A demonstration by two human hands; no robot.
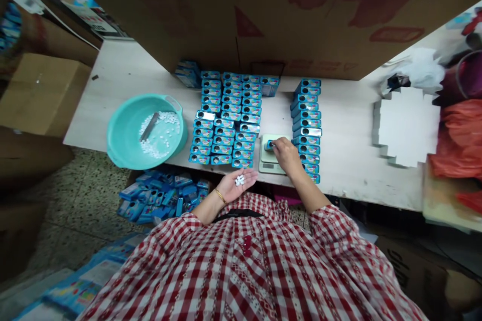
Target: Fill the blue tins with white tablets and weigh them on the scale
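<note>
My left hand [234,186] is palm up at the table's front edge, fingers stretched out, holding several small white tablets [240,180]. My right hand [286,154] reaches over a pale green digital scale [266,156]. Its fingers are pinched at a small blue box [268,145] on the scale's plate; whatever is between the fingertips is hidden. Left of the scale, blue boxes [223,140] with dark round openings stand in several rows. Another column of blue boxes [309,123] is right of the scale. More white tablets and a grey scoop [149,127] lie in a turquoise basin [124,133].
A large cardboard carton [226,20] stands along the back of the table [350,135]. Flattened white cartons [408,128] lie to the right, beside orange plastic bags [457,140]. Below the front edge at left is a heap of blue boxes [161,195].
</note>
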